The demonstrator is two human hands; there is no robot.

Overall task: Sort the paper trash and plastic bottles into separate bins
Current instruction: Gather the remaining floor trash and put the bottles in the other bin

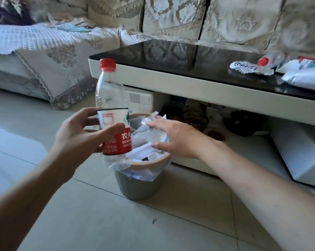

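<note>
My left hand (77, 134) grips a clear plastic bottle (111, 98) with a red cap and a red and white label, held upright just left of a grey bin (135, 185) with a tan rim. The bin stands on the floor and holds crumpled white paper (149, 140). My right hand (173, 136) hovers flat over the bin's mouth, fingers spread, holding nothing. On the black table top (189, 60) at the right lie a scribbled paper scrap (243, 67), another bottle with a red cap (263, 61) and more white paper and wrappers (303, 73).
The low table's white edge (171, 78) runs just behind the bin, with clutter on the shelf (198, 116) under it. A patterned sofa (44, 51) fills the back and left. A pale tiled floor (171, 223) spreads in front of the bin.
</note>
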